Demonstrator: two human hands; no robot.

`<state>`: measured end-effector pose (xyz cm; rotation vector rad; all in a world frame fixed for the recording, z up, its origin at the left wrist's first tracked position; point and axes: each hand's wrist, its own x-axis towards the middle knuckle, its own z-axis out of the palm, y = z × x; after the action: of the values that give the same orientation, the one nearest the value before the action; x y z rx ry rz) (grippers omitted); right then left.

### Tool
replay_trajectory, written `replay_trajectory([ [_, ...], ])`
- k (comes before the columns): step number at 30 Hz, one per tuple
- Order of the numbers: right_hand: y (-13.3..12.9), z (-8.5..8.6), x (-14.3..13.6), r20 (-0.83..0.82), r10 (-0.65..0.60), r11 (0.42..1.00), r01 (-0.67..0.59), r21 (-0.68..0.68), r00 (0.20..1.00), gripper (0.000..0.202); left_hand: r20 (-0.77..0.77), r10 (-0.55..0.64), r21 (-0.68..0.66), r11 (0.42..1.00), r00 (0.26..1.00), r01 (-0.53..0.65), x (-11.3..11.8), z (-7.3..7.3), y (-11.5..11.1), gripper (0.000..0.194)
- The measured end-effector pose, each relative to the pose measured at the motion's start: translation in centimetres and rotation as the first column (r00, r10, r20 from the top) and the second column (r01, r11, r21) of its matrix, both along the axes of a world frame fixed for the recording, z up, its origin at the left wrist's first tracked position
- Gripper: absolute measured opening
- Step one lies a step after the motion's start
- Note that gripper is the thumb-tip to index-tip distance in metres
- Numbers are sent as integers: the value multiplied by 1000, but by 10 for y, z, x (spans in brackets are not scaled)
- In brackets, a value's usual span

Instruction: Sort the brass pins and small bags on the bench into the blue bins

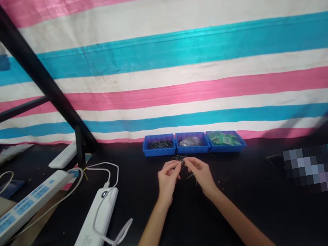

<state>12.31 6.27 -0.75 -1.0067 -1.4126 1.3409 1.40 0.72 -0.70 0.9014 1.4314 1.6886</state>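
Head view, centre of frame: left hand (167, 180) and right hand (200, 172) close together, fingertips pinching thin dark metal pins (180, 160) just above black table (251, 192). Directly behind: three blue trays (193, 142). Lower left: white power bank (94, 224), power strip (24, 207).

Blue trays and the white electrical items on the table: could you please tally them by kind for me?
Blue trays: 3, the left, the middle and the right.
White power strip: 1.
White power bank: 1.
White remote-like bar: 1.
Total: 6.
Both hands, left hand and right hand, pinch thin pins in front of the trays.
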Motion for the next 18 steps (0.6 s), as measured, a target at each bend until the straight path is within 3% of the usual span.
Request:
replay_trajectory([
  [11, 16, 14, -11, 100, 92, 995, -94, 13, 991, 29, -155, 60, 16, 998, 986, -58, -7, -5, 1, 22],
  [15, 31, 16, -17, 144, 97, 993, -105, 48, 985, 27, -170, 149, 4, 989, 974, -150, -12, -6, 1, 31],
  [18, 44, 19, -28, 71, 125, 989, -129, 65, 990, 25, -122, 201, -18, 979, 972, -205, -21, -6, 1, 34],
])
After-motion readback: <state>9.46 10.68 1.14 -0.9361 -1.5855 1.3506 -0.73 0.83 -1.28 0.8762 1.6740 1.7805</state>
